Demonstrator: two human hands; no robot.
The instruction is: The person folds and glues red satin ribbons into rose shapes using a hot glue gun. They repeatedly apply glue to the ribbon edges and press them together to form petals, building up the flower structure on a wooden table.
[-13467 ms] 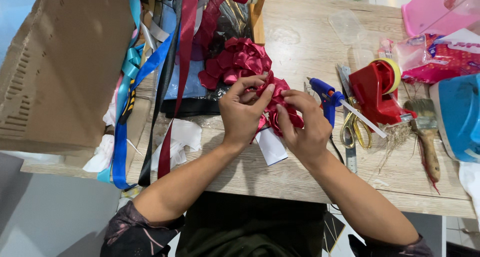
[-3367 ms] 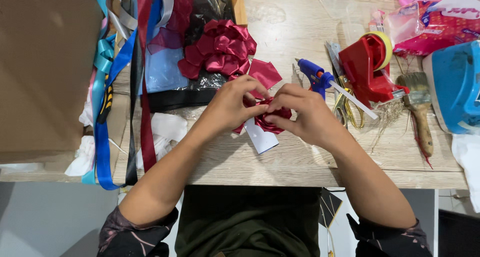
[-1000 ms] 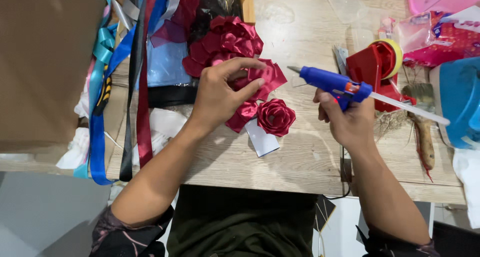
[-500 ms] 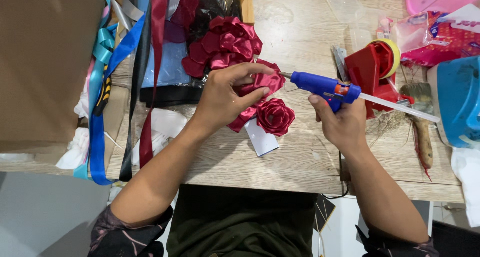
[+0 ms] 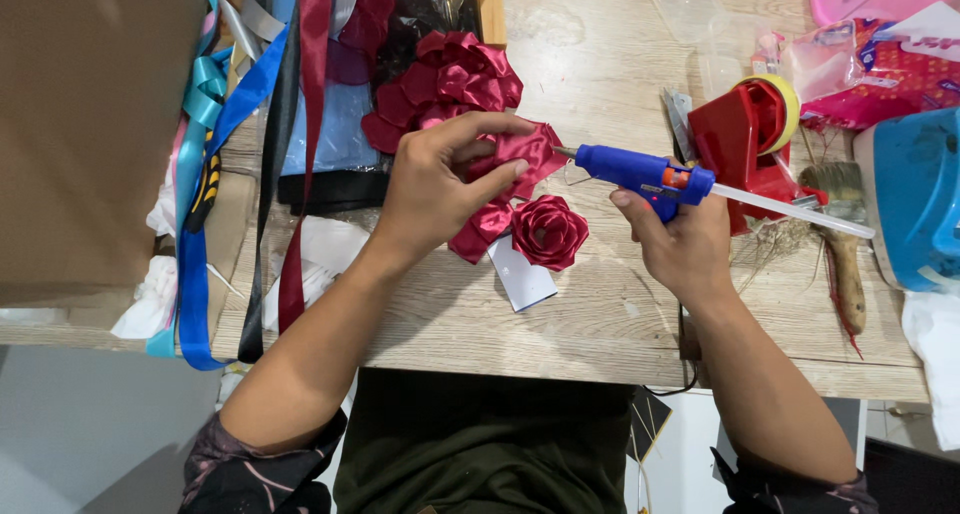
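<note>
Wooden surface [image 5: 600, 324] was cluttered. Left hand [image 5: 440, 189] pinched a satin ribbon fold [image 5: 525, 154]; right hand [image 5: 685, 244] gripped the glue gun [image 5: 640, 172], nozzle touching that fold. Gluing step judged underway; pressing follows.

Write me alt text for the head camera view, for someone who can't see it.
Seen from above, a right hand aims a blue glue gun at a dark red ribbon piece pinched in the left hand, over a wooden table. A finished ribbon rose lies just below; a red tape dispenser sits to the right.

Dark red ribbon petal [image 5: 520, 154] pinched upright, blue glue gun [image 5: 640, 172] nozzle touching it
</note>
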